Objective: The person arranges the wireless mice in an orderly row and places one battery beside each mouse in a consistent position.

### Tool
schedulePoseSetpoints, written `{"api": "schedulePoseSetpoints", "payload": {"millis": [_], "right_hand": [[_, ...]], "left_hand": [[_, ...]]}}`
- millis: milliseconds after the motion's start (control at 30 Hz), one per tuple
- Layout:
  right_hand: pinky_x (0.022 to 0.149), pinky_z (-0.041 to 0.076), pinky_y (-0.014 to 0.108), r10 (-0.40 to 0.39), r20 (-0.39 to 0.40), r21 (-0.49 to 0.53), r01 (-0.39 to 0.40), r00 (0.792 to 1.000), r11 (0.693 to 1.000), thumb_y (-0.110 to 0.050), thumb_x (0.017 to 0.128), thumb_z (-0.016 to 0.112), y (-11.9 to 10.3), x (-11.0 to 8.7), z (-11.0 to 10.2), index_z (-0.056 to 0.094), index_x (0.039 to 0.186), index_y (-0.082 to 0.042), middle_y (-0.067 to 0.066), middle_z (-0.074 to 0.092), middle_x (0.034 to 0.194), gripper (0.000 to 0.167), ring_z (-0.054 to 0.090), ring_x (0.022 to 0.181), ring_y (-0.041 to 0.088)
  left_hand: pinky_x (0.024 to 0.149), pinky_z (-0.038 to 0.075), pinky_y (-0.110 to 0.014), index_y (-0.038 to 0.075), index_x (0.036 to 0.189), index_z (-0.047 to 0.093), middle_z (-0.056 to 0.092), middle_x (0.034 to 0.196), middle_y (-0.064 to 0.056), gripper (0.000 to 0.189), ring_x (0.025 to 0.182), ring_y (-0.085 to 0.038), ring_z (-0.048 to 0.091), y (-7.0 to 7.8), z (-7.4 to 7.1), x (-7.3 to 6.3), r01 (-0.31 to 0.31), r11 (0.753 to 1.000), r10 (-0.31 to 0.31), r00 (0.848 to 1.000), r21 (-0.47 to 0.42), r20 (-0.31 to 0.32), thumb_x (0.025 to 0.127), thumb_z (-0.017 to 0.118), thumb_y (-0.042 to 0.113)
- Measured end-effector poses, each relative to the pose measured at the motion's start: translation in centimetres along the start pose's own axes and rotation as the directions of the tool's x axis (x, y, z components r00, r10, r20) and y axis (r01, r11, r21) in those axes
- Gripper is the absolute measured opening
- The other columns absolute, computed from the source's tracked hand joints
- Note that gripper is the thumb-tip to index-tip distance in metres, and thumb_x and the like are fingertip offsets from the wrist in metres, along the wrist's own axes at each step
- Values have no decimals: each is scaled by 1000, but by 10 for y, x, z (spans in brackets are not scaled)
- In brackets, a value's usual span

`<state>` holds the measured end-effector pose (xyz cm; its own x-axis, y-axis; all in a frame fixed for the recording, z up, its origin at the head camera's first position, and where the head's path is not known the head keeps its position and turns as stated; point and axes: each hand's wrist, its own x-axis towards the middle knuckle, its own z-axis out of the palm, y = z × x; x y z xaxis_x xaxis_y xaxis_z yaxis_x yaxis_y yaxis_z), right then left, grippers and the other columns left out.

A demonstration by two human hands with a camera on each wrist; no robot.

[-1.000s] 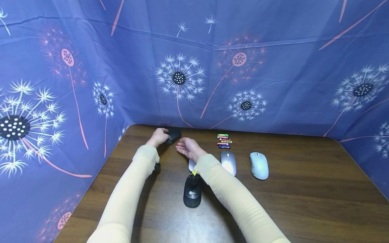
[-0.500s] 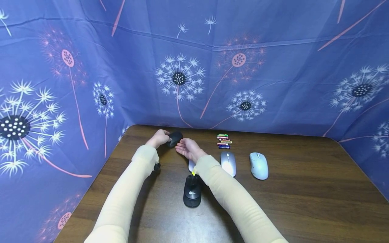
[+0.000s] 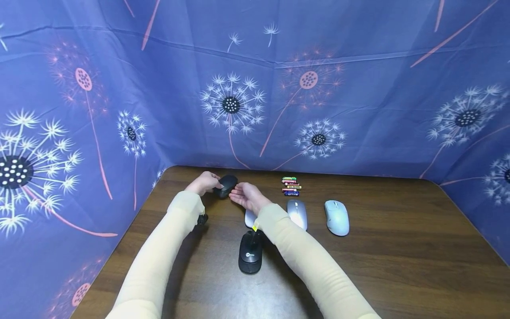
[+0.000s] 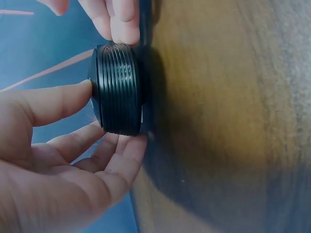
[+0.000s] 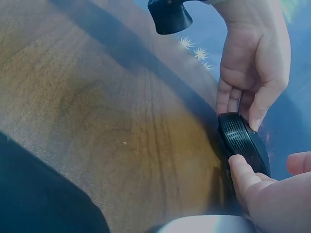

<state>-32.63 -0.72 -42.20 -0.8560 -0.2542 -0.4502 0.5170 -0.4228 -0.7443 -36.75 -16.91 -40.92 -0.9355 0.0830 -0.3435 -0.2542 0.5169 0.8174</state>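
At the table's far left, my left hand [image 3: 204, 183] grips a black computer mouse [image 3: 228, 183], which has a ribbed side [image 4: 119, 90]. Its thumb presses the top shell while the other fingers reach under the mouse, as the left wrist view shows. My right hand [image 3: 248, 196] is at the opposite end, palm turned inward and fingers fairly straight. In the right wrist view, fingertips [image 5: 238, 162] of that hand meet the mouse's edge, and its thumb stands off from the shell.
Several small batteries [image 3: 291, 186] lie in a column at the back. A grey mouse [image 3: 297, 214] and a pale blue-white mouse [image 3: 337, 218] sit to the right. Under my right forearm a white mouse [image 3: 250, 218] is partly hidden. Nearer me is another black mouse [image 3: 250, 254].
The black mouse has come slightly toward me in my left hand, and more of its top shows. My right hand keeps nearly the same place. The head view has shifted a little.
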Motion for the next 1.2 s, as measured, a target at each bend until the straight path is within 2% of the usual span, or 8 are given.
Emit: {"api": "schedulePoseSetpoints", "payload": {"millis": [133, 233, 400, 433, 633, 733, 933, 1200], "right_hand": [[101, 43, 42, -29, -21, -3, 29, 999, 1000, -6, 97, 39, 1, 17, -6, 45, 124, 12, 28, 50, 127, 33, 52, 119, 38], [92, 50, 43, -55, 16, 9, 55, 998, 998, -5, 93, 47, 5, 38, -17, 53, 111, 10, 27, 58, 112, 24, 61, 105, 37], [93, 49, 42, -40, -1, -17, 40, 999, 999, -3, 93, 46, 3, 37, -17, 52, 109, 10, 24, 59, 105, 21, 61, 104, 36], [97, 47, 42, -34, -37, -39, 33, 999, 999, -2, 95, 43, -3, 21, -10, 51, 113, 10, 23, 58, 107, 24, 59, 108, 35], [100, 45, 40, -43, 24, -96, 45, 999, 994, -3, 97, 43, -21, -7, -10, 49, 120, 11, 17, 55, 99, 28, 57, 109, 35], [98, 46, 39, -38, 25, -111, 41, 999, 993, -3, 96, 46, -29, -13, -12, 53, 117, 9, 15, 55, 96, 24, 60, 103, 32], [86, 53, 35, -60, -22, -160, 55, 998, 986, -5, 93, 55, -42, -21, -17, 59, 101, 2, 11, 61, 84, 11, 65, 71, 19], [73, 57, 29, -81, -14, -238, 75, 997, 968, -11, 91, 61, -57, -36, -25, 60, 96, -1, 8, 66, 76, 12, 66, 65, 15]], "left_hand": [[102, 42, -44, -10, 134, 43, 43, 139, -25, 50, 127, -35, 44, 5, -3, -8, -1, 1000, 1, 1000, -25, 8, 87, 60, -1], [102, 42, -44, -10, 132, 45, 45, 137, -24, 50, 126, -34, 46, 7, -4, -10, -5, 999, 5, 1000, -31, 8, 86, 61, -1], [100, 44, -42, -10, 129, 48, 49, 133, -23, 46, 120, -31, 51, 13, -4, -18, -20, 1000, 20, 1000, -12, 11, 86, 61, 1], [100, 44, -42, -9, 129, 48, 49, 133, -23, 47, 119, -31, 51, 15, -4, -20, -26, 1000, 26, 1000, -3, 12, 86, 61, 1], [99, 45, -42, -9, 134, 43, 46, 137, -24, 52, 122, -33, 50, 29, -5, -33, -61, 997, 60, 998, 38, 27, 87, 62, 4], [97, 47, -41, -10, 134, 42, 46, 136, -25, 53, 119, -33, 52, 35, -5, -38, -76, 997, 75, 997, 30, 32, 87, 62, 6], [91, 51, -38, -11, 133, 43, 47, 135, -25, 56, 112, -32, 57, 48, 1, -48, -119, 992, 119, 993, 44, 15, 86, 65, 9], [84, 54, -35, -12, 130, 46, 47, 135, -25, 55, 107, -32, 61, 62, 11, -61, -164, 985, 165, 986, 59, 2, 85, 67, 11]]}}
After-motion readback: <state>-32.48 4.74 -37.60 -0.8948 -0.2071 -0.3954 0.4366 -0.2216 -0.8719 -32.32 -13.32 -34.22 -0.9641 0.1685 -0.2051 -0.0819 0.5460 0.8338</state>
